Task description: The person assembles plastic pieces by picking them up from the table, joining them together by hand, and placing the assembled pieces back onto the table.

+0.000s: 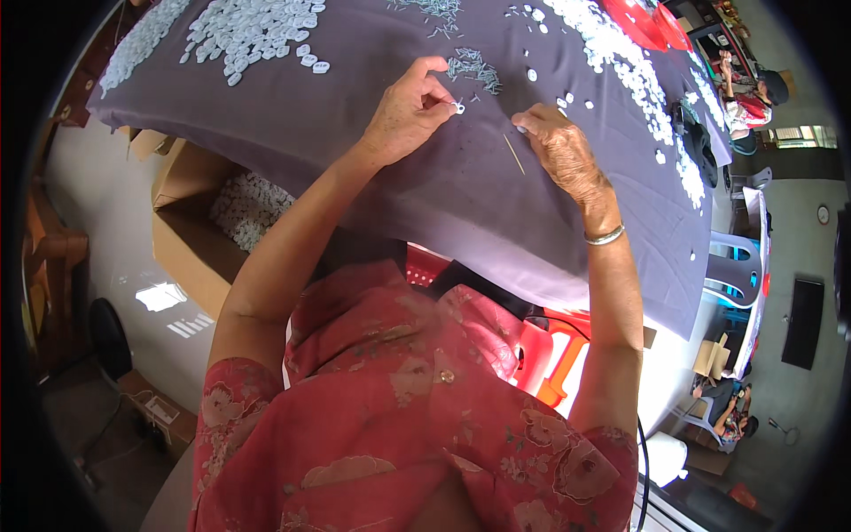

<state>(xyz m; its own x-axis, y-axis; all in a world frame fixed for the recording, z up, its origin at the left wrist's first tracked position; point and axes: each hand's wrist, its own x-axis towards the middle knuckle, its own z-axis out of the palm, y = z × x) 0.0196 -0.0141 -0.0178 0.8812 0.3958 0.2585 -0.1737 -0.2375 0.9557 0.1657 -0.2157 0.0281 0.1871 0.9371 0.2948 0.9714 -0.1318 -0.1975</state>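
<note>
My left hand [412, 111] is closed, with thumb and finger pinching a small white plastic piece [459, 108] just above the purple tablecloth [425, 199]. Close to that hand lies a loose pile of small grey screws [476, 73]. My right hand [563, 151] is also closed, its fingertips pressed together; a tiny pale bit shows at them, too small to name. Beside it, a thin straw-coloured stick [514, 154] is on the cloth. A few white pieces [567, 97] are scattered beyond the right hand.
Oval white pieces [253, 35] form a heap at the far left; small white parts [629, 80] spread along the right, near a red dish [634, 22]. More screws [434, 9] lie at the back. A cardboard box [191, 226] of white pieces stands below the table's left edge. Other people sit far right.
</note>
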